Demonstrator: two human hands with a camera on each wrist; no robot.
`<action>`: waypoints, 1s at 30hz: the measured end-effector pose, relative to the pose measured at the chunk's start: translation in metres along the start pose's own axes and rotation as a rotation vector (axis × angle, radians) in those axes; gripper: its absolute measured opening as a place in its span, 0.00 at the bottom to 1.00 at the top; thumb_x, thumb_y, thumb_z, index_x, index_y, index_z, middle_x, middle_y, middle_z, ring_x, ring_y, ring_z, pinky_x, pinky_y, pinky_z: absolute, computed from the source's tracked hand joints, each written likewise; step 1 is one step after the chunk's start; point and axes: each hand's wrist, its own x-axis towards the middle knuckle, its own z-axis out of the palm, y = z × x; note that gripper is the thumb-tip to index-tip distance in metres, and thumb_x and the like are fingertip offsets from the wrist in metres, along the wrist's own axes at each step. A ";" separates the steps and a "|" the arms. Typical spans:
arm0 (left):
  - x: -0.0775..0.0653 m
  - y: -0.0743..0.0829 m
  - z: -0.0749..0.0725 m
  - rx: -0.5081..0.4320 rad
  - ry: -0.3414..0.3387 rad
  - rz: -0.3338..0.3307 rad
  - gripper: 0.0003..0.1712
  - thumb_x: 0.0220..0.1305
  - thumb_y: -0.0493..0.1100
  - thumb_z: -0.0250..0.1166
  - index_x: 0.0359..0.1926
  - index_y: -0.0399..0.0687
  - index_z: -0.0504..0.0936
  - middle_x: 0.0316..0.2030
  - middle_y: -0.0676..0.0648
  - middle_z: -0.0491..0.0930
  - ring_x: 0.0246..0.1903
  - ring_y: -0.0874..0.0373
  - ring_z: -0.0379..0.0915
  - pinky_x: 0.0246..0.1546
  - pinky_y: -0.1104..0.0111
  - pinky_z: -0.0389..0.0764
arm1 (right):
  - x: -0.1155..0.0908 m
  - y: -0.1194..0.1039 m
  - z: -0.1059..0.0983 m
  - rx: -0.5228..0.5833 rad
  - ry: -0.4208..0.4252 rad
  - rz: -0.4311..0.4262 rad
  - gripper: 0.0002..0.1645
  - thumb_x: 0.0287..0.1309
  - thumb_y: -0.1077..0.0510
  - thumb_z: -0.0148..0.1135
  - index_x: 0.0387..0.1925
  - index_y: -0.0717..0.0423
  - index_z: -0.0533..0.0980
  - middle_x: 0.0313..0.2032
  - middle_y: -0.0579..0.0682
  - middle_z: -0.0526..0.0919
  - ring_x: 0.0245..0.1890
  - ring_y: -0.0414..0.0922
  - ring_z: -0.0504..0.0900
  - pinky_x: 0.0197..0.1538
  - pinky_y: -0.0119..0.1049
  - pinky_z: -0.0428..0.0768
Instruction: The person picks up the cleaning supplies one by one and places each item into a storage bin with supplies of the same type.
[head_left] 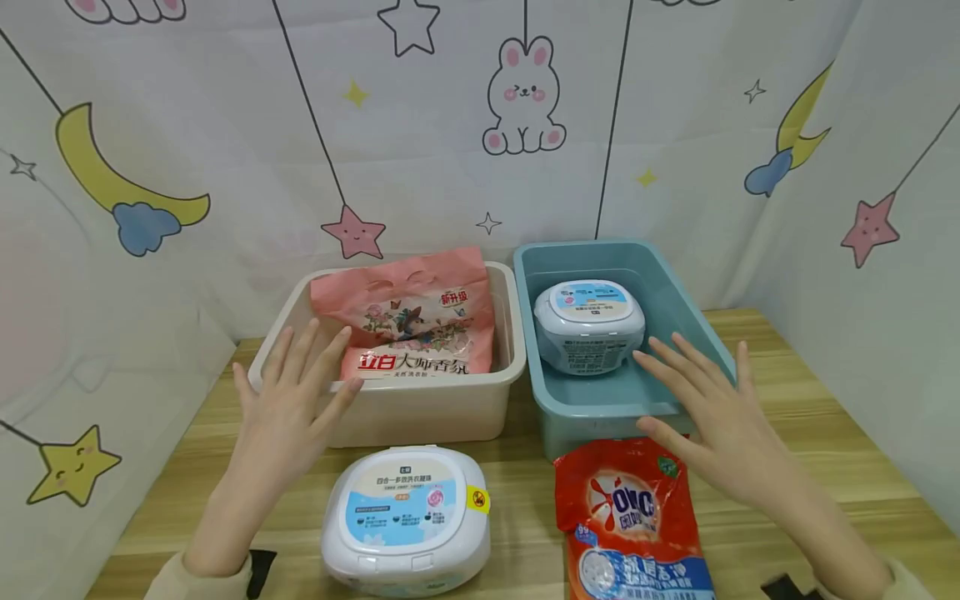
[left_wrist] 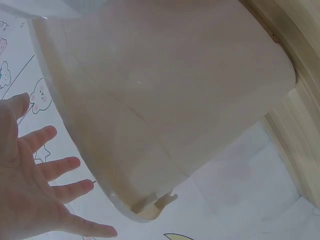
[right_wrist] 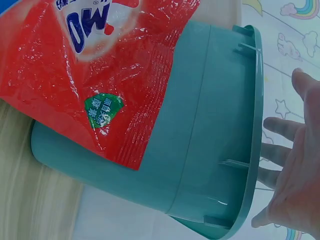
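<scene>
My left hand is spread, fingers straight, over the front left of the cream bin; its palm holds nothing. Inside that bin leans a pink bag of laundry powder. My right hand, likewise spread with nothing in it, hovers over the front right of the blue-green bin. A white tub of laundry pods sits in the blue-green bin. Between my forearms a second white tub stands on the table, and right of it a red detergent bag lies against the blue-green bin's front.
The wooden table carries both bins side by side near its back. Behind and at both sides hangs a white curtain printed with moons, stars and a rabbit.
</scene>
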 end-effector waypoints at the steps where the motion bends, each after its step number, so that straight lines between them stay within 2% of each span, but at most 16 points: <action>1: 0.000 0.000 0.000 -0.003 0.007 0.002 0.35 0.70 0.63 0.47 0.74 0.66 0.52 0.76 0.41 0.46 0.75 0.38 0.33 0.59 0.25 0.28 | -0.001 0.000 0.000 0.001 0.003 -0.003 0.43 0.57 0.40 0.63 0.71 0.39 0.59 0.71 0.54 0.63 0.75 0.54 0.50 0.70 0.64 0.21; 8: -0.002 -0.005 0.006 -0.025 0.068 0.021 0.33 0.70 0.60 0.50 0.73 0.63 0.57 0.74 0.40 0.52 0.75 0.39 0.37 0.61 0.26 0.29 | -0.005 -0.002 0.002 -0.005 0.006 -0.029 0.45 0.55 0.41 0.65 0.71 0.37 0.58 0.71 0.52 0.62 0.76 0.52 0.49 0.70 0.64 0.22; 15: -0.003 -0.010 0.011 -0.044 0.155 0.055 0.31 0.70 0.57 0.53 0.71 0.61 0.62 0.72 0.41 0.57 0.72 0.39 0.46 0.63 0.28 0.30 | -0.009 -0.005 0.003 -0.017 -0.001 -0.043 0.45 0.53 0.43 0.66 0.71 0.38 0.59 0.71 0.51 0.62 0.76 0.51 0.49 0.70 0.64 0.22; 30: -0.005 -0.018 0.020 -0.047 0.222 0.075 0.28 0.69 0.54 0.56 0.68 0.58 0.67 0.70 0.41 0.62 0.70 0.39 0.51 0.66 0.31 0.29 | -0.022 -0.009 0.009 0.021 0.009 -0.085 0.46 0.51 0.44 0.69 0.71 0.40 0.61 0.71 0.49 0.62 0.76 0.46 0.48 0.70 0.65 0.26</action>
